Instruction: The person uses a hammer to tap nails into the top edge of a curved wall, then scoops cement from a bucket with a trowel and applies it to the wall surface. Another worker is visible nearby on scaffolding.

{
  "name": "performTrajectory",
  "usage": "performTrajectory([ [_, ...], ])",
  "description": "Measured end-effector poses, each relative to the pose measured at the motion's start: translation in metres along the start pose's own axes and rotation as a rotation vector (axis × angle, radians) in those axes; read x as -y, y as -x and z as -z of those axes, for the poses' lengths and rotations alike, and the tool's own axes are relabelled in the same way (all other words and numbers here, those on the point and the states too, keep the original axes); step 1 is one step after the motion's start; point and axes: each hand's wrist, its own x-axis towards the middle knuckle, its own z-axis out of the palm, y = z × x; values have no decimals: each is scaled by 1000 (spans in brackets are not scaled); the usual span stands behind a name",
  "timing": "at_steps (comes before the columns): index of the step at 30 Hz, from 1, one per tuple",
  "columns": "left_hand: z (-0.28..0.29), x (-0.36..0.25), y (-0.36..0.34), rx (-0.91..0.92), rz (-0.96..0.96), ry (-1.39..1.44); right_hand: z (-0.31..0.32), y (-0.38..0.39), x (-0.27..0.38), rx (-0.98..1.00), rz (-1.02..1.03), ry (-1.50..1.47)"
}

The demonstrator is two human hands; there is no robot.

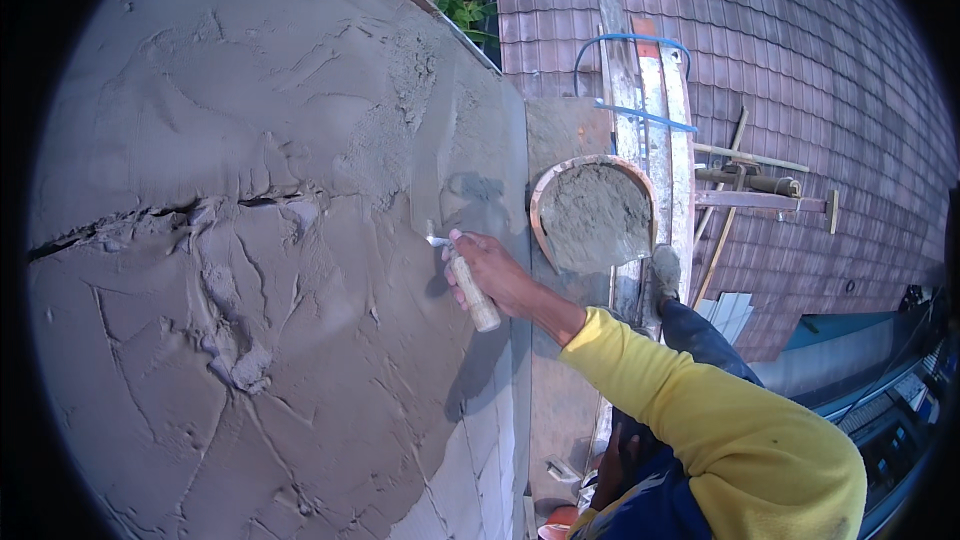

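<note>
My right hand, in a yellow sleeve, is closed around the pale, worn handle of a trowel. The trowel's metal neck meets the wall, and its mortar-coloured blade is hard to tell from the plaster there. Wet grey mortar covers the wall on the left, with ridges, cracks and a dark horizontal gap. To the right of my hand stands a round orange-rimmed tub of grey mortar. Low in the view, my left hand is in shadow by my dark clothing, and its fingers are unclear.
Long scaffold planks run beside the tub, with blue strapping around them. My shoe stands on the planks. Beyond lies a tiled roof with timber poles. A small metal-looking piece lies on the board below.
</note>
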Motion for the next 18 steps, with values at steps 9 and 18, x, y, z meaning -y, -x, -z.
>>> performTrajectory([
  [9, -83, -80, -82, 235, -268, -185, 23, 65, -77, 111, 16, 166],
  [18, -169, -161, -158, -2, -78, -487, 416, -10, -247, -609, -260, 1218],
])
